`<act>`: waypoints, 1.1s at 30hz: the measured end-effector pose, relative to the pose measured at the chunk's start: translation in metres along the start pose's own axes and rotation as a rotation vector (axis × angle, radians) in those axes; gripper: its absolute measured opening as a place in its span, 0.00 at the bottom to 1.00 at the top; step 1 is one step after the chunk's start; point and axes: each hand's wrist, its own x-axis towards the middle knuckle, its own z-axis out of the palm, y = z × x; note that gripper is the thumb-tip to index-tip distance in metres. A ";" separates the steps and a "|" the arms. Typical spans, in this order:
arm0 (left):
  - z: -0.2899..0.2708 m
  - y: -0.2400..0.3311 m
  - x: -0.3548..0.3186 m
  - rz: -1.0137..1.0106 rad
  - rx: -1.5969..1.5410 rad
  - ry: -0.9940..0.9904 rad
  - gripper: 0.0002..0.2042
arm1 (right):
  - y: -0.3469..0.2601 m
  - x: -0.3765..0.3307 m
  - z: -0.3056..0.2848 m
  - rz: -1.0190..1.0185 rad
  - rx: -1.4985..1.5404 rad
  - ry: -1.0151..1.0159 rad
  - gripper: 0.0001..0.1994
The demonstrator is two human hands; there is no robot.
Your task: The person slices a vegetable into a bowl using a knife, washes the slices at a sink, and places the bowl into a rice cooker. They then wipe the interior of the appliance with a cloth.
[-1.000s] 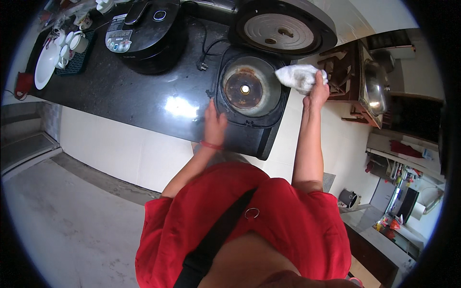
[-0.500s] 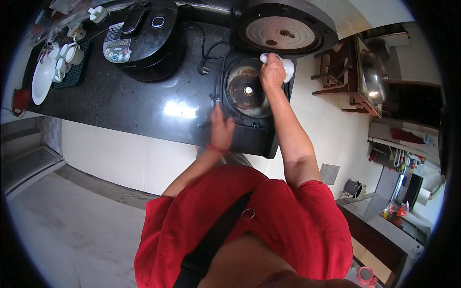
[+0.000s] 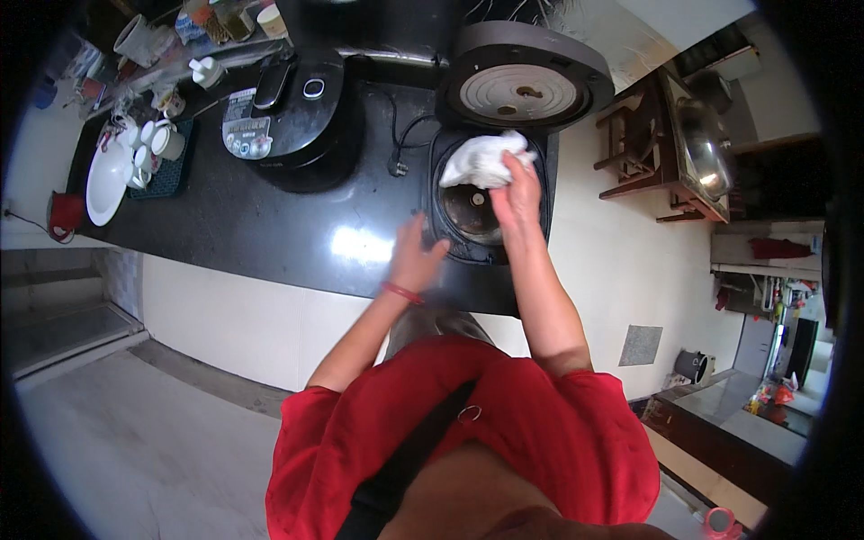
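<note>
Over the open cooker (image 3: 490,211) on the dark counter (image 3: 270,234), my right hand (image 3: 515,191) grips a bunched white cloth (image 3: 481,160) at the pot's rim; my left hand (image 3: 416,256), fingers spread, steadies the body. Wiping seems underway; next, pressing the cloth around the inside

The scene is unevenly lit, with soft daylight-like brightness on the pale wall and floor, while the top left corner of the black worktop (image 3: 225,225) sits dim. A white glare patch gleams near the worktop's front edge, just left of the left hand (image 3: 416,256). The white cloth (image 3: 481,162) is nearly blown out, its folds faint. Both hands look slightly soft with motion blur. Fisheye bending curves the worktop's edges, and a black vignette rings the frame. Small items toward the left end are dim and indistinct.
</note>
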 end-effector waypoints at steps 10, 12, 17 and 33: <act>-0.091 0.114 0.200 0.577 -0.196 -0.005 0.39 | -0.050 0.046 0.045 -0.661 -0.145 0.191 0.16; -0.083 0.121 0.219 0.483 -0.177 -0.149 0.35 | -0.040 0.066 0.050 -0.886 -0.530 0.373 0.15; -0.077 0.115 0.222 0.480 -0.209 -0.151 0.25 | -0.027 0.045 0.083 -1.211 -1.072 0.368 0.16; -0.083 0.128 0.206 0.487 -0.145 -0.084 0.27 | -0.031 0.045 0.075 -1.558 -1.234 -0.034 0.12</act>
